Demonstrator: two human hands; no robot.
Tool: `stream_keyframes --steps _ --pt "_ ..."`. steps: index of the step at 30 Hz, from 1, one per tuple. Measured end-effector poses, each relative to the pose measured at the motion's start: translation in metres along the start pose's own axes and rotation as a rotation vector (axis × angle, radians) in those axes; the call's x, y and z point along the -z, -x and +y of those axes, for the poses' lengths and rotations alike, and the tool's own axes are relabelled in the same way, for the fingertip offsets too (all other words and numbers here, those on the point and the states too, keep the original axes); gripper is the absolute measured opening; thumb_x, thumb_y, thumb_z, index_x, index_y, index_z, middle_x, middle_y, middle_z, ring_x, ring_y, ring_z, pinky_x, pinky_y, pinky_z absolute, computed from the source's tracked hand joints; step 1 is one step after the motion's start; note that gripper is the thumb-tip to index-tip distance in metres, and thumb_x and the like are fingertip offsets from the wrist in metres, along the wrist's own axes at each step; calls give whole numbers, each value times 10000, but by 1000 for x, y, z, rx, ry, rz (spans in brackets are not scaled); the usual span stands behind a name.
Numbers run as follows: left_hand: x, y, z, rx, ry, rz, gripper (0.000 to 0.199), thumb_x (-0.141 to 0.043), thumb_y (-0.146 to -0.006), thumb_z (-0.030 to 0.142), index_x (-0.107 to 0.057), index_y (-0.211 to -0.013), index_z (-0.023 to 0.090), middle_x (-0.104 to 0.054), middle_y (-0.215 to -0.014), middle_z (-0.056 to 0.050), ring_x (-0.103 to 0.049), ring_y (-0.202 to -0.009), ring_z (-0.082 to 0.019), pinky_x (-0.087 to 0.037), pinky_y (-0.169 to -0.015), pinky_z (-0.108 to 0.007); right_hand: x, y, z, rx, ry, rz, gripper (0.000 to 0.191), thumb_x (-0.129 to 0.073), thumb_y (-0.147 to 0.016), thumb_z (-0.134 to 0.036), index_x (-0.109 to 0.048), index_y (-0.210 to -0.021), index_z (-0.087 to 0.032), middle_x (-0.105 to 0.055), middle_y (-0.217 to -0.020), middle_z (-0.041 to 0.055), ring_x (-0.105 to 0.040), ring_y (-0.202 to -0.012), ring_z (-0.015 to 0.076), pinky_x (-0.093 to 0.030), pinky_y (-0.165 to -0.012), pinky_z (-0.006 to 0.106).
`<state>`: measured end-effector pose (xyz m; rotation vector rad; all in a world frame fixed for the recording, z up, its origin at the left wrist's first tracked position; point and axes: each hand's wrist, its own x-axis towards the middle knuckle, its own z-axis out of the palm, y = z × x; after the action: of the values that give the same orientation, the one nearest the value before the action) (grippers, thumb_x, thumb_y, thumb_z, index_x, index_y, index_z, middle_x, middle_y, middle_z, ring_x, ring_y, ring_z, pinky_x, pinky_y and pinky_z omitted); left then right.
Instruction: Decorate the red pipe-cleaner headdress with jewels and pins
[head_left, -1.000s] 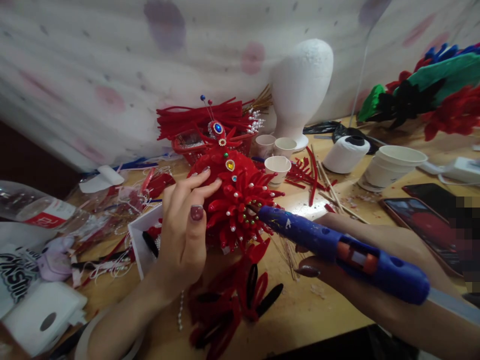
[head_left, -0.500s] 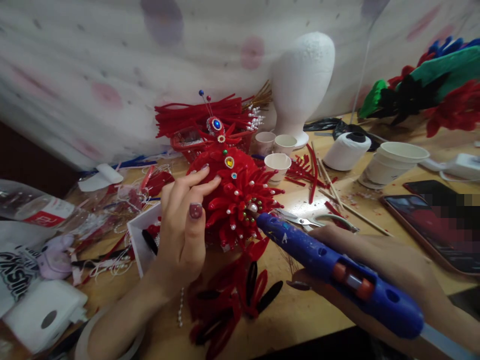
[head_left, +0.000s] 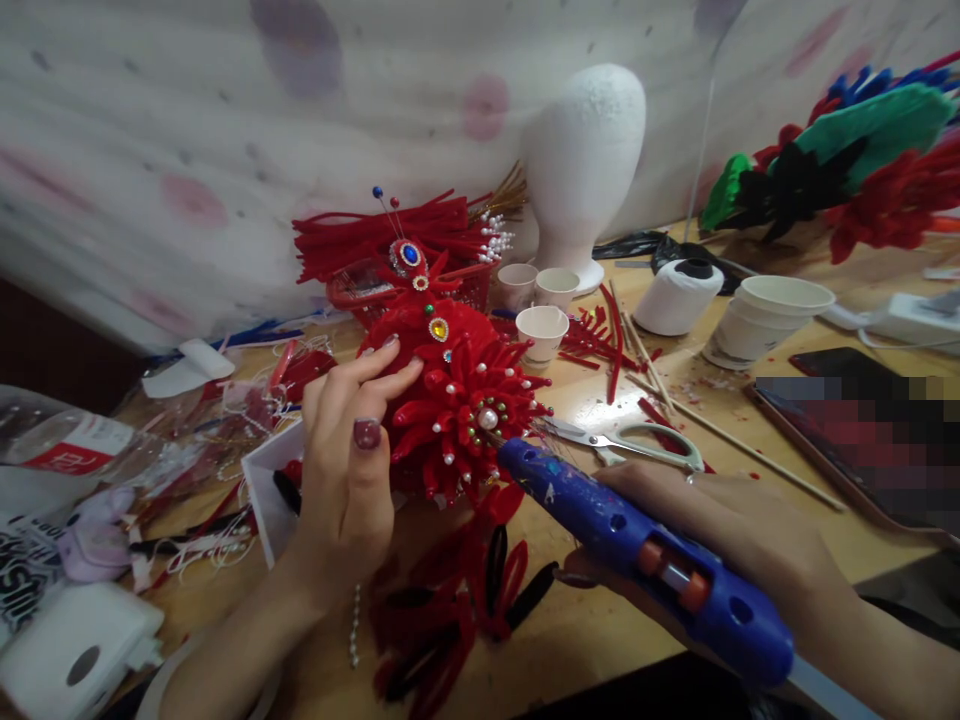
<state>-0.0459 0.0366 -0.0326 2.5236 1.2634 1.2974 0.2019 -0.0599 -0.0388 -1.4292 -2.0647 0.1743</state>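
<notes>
My right hand point(head_left: 712, 540) grips a blue glue gun point(head_left: 637, 550), whose tip is at the pearl-and-green-bead centre of a red fuzzy flower ornament point(head_left: 465, 420). At the flower's left side is my left hand point(head_left: 349, 450), its fingers bent and resting on the red petals. Above the flower, yellow and blue gems run up the piece, with two ball-headed pins at the top. Red and black looped petals point(head_left: 450, 610) lie below it. Whether the glue gun's tip touches the beads cannot be made out.
Behind stand a red basket point(head_left: 345, 290) of red stems and a white foam head point(head_left: 589, 160). Paper cups point(head_left: 541, 330), scissors point(head_left: 637, 440), sticks, a thread cone point(head_left: 679, 298) and a phone point(head_left: 862, 430) are to the right. A bottle point(head_left: 82, 440) and a white box point(head_left: 262, 490) are left.
The whole view has shifted, so most things appear a little further left. The glue gun's tip stays by the flower's centre, and my left hand keeps its place on the petals.
</notes>
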Motion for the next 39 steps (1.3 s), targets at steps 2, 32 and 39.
stream_keyframes --steps 2,32,39 --pt "0 0 0 4 -4 2 573 -131 -1024 470 -615 -1229 241 -566 -1360 -75 -471 -1295 -263 -312 -1129 -516 2 -2 -1 9 -31 -37 150 -569 -859 -241 -659 -975 -267 -705 -646 -16 -672 -548 172 -482 -488 239" --pt "0 -1 1 1 -4 1 583 -137 -1021 469 -625 -1213 216 -572 -1342 -91 -478 -1279 -266 -318 -1122 -507 2 -8 -4 49 -1 6 171 -684 -841 -228 -588 -975 -273 -680 -689 -47 -646 -549 148 -420 -506 249" --pt "0 0 1 5 -8 3 575 -134 -1019 485 -616 -1220 245 -568 -1345 -83 -469 -1289 -267 -325 -1113 -515 0 -7 -3 102 23 66 198 -686 -823 -190 -567 -962 -266 -671 -666 -47 -635 -520 149 -415 -495 259"
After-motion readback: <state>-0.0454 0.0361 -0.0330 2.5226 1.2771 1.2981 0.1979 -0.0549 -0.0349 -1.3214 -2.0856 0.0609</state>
